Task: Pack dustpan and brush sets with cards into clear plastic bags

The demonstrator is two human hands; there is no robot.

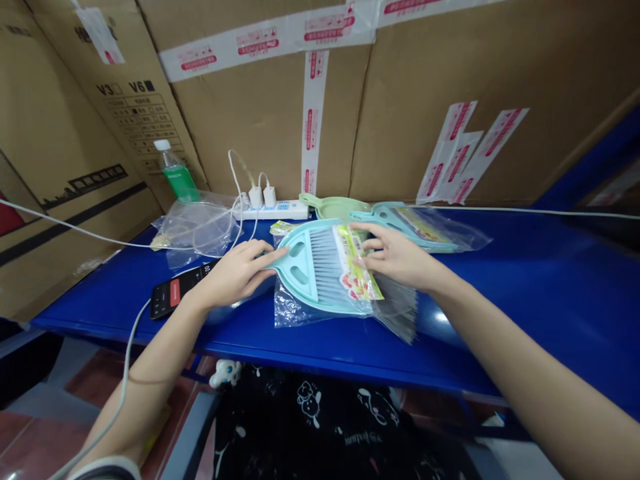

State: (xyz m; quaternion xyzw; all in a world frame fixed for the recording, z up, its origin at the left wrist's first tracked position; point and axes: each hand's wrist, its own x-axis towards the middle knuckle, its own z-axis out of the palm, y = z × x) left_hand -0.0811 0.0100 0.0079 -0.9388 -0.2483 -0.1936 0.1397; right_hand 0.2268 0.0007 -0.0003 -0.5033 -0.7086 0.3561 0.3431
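A light blue dustpan lies on the blue table in front of me, with a matching hand brush nested in it. The brush has two oval holes and pale grey bristles that point right. My left hand grips the handle end at the left, its index finger stretched along the blue plastic. A yellow printed label card lies across the bristles, in clear packaging. My right hand holds the card from the right with bent fingers. Beneath the set is a clear plastic bag, and more grey bristles show below my right hand.
Behind lie a green dustpan and another bagged blue set. A power strip with chargers, a crumpled bag and a green-labelled bottle stand back left. A phone lies left; cardboard boxes wall the back.
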